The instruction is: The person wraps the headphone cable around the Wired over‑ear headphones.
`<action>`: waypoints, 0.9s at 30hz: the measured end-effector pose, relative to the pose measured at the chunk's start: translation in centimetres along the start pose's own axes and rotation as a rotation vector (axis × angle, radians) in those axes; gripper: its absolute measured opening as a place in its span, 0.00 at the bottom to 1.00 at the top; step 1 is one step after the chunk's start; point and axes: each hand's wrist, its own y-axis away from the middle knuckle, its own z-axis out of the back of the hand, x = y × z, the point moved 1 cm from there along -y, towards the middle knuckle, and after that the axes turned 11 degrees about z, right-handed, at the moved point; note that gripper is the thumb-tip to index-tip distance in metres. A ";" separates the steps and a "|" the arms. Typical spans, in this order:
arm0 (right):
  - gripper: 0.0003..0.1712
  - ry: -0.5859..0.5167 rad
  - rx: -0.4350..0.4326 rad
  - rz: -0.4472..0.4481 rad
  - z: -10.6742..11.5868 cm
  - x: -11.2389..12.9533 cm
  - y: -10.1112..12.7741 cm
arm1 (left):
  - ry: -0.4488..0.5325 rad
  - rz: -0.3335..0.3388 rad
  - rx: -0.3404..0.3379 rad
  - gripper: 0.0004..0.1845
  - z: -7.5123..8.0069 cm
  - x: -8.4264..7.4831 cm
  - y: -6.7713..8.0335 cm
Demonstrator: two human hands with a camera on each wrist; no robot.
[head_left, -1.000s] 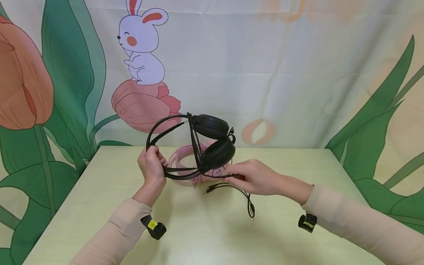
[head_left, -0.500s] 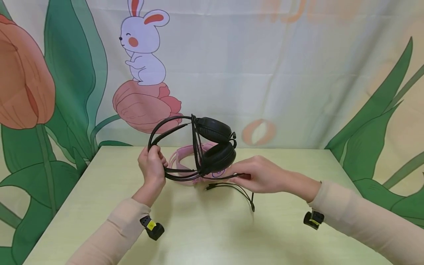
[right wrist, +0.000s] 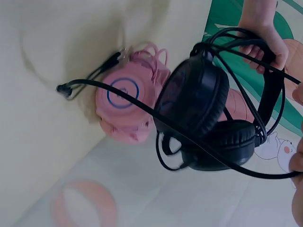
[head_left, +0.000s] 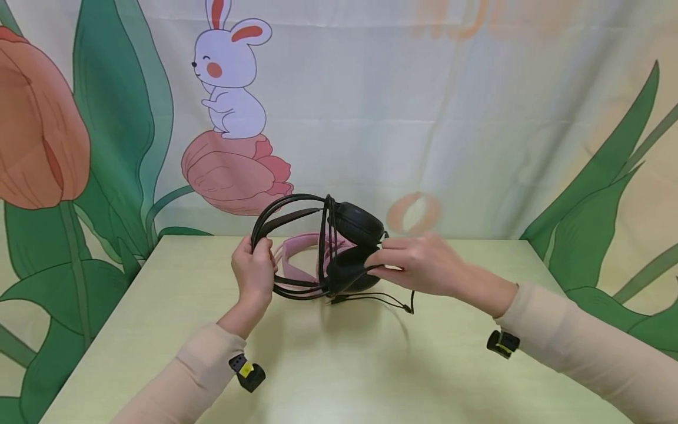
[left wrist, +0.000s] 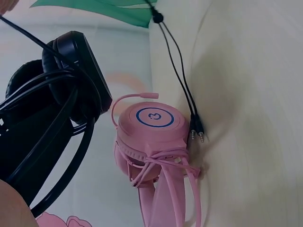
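Note:
Black headphones [head_left: 359, 225] are held up above the table, their ear cups facing right. My left hand [head_left: 254, 270] grips them by the headband. Black cable is wound around the band and cups. At the right ear-cup side, my right hand [head_left: 424, 265] pinches a strand of that cable [right wrist: 156, 113] between thumb and fingers. The cable's free end hangs below and splits into two plugs [left wrist: 196, 130], which dangle near the tabletop. Behind the black pair, a pink headset [left wrist: 154, 125] with a microphone boom and a bundled pink cord rests on the table, partly hidden in the head view.
The pale table [head_left: 175, 353] ends at a printed cloth backdrop [head_left: 477, 118] showing a rabbit and tulips. A small black camera [head_left: 247, 372] is strapped at the left wrist and another camera [head_left: 502, 343] at the right.
The headphones and my left hand have shifted right and slightly down. My right hand has risen toward the ear cups with the cable, and the hanging cable end has moved with it.

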 end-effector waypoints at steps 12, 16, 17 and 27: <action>0.24 0.344 -0.008 0.120 0.0 -2.0 0.2 | -0.172 -0.058 -0.007 0.06 -0.1 0.3 0.5; 0.27 0.347 0.010 0.096 0.0 -2.7 0.7 | -0.179 -0.055 0.008 0.06 -0.2 0.6 0.5; 0.27 0.348 0.013 0.100 0.0 -2.8 0.8 | -0.180 -0.054 0.011 0.06 -0.2 0.6 0.6; 0.22 0.467 0.054 0.273 0.2 -3.6 -0.1 | -0.222 -0.059 0.011 0.08 -0.5 1.1 0.7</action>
